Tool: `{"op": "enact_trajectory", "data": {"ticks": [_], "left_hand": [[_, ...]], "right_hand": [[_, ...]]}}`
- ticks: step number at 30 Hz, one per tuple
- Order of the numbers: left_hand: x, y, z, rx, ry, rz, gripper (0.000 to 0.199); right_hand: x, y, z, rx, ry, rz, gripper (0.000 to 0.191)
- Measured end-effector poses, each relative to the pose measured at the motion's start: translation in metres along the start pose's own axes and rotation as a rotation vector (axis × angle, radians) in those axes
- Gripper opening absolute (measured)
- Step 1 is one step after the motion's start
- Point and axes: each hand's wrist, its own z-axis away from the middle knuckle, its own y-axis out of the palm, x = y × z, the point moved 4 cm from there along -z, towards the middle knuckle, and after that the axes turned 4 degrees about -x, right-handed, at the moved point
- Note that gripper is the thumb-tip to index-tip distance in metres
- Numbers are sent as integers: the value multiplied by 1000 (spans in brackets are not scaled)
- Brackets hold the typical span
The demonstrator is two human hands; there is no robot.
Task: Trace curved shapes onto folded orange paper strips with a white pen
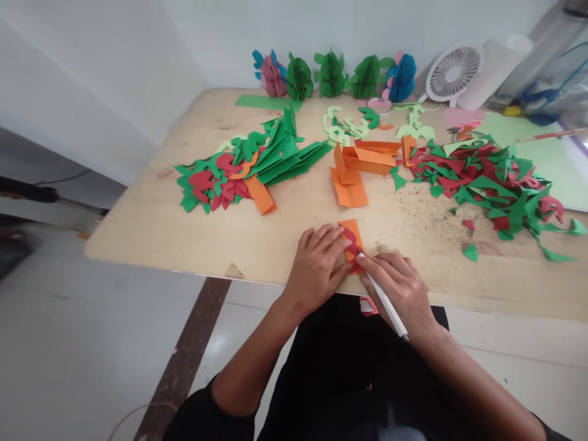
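Black trousers (335, 373) lay below the table (271, 251) edge, near which my flattened left hand (318, 264) held a red cutout (350, 234) on an orange slip (355, 224) while my right hand (400, 293) gripped a white pen (386, 304), both papers appearing light, flexible, crease-prone and best steadied near their margins.

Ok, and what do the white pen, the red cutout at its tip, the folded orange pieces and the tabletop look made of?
White pen: probably plastic, with a smooth, even barrel.
Red cutout: likely matte paper, flat and thin.
Folded orange pieces: matte paper or thin card, judging by crisp creases.
Tabletop: pale wood or wood-look board, with knot-like marks; coating unclear.
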Motion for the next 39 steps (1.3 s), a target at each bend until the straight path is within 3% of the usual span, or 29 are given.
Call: {"op": "enact_trajectory", "data": {"ticks": [13, 22, 29, 39], "left_hand": [[7, -6, 0, 44, 34, -31, 36], [9, -6, 1, 17, 37, 2, 36], [10, -6, 1, 29, 45, 2, 33], [11, -7, 0, 22, 45, 23, 30]], "right_hand": [[0, 0, -1, -71, -53, 6, 24], [-8, -1, -17, -41, 213, -327, 19], [-9, 4, -17, -11, 266, -356, 17], [-15, 14, -22, 22, 460, -405, 13]]}}
